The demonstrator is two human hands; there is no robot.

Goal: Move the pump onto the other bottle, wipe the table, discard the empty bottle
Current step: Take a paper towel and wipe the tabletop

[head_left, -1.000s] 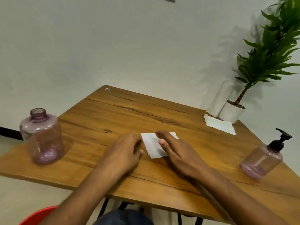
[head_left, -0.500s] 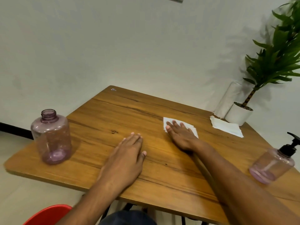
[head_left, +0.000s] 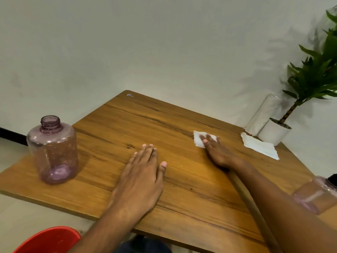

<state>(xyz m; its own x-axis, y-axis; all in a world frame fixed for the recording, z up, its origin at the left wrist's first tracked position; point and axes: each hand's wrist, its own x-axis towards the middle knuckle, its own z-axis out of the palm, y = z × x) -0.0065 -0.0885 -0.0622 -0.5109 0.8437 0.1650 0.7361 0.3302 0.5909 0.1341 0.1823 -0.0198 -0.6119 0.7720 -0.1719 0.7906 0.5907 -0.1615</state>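
An open-necked, empty purple bottle point(head_left: 52, 150) stands upright at the left edge of the wooden table point(head_left: 116, 121). The second purple bottle point(head_left: 317, 194), its black pump point(head_left: 332, 178) partly cut off, sits at the right frame edge. My right hand point(head_left: 217, 152) presses flat on a folded white tissue point(head_left: 199, 139) toward the table's far right. My left hand point(head_left: 142, 178) lies flat on the wood near the middle, fingers spread, holding nothing.
A white paper towel roll point(head_left: 262, 114) leans beside a white plant pot point(head_left: 273, 132) with a green plant at the back right corner. A loose paper sheet point(head_left: 259, 147) lies before them. A red bin point(head_left: 49, 240) sits below the table's near edge.
My right hand slid the tissue from the table's middle away toward the far right. My left hand let go of it and stayed flat on the wood.
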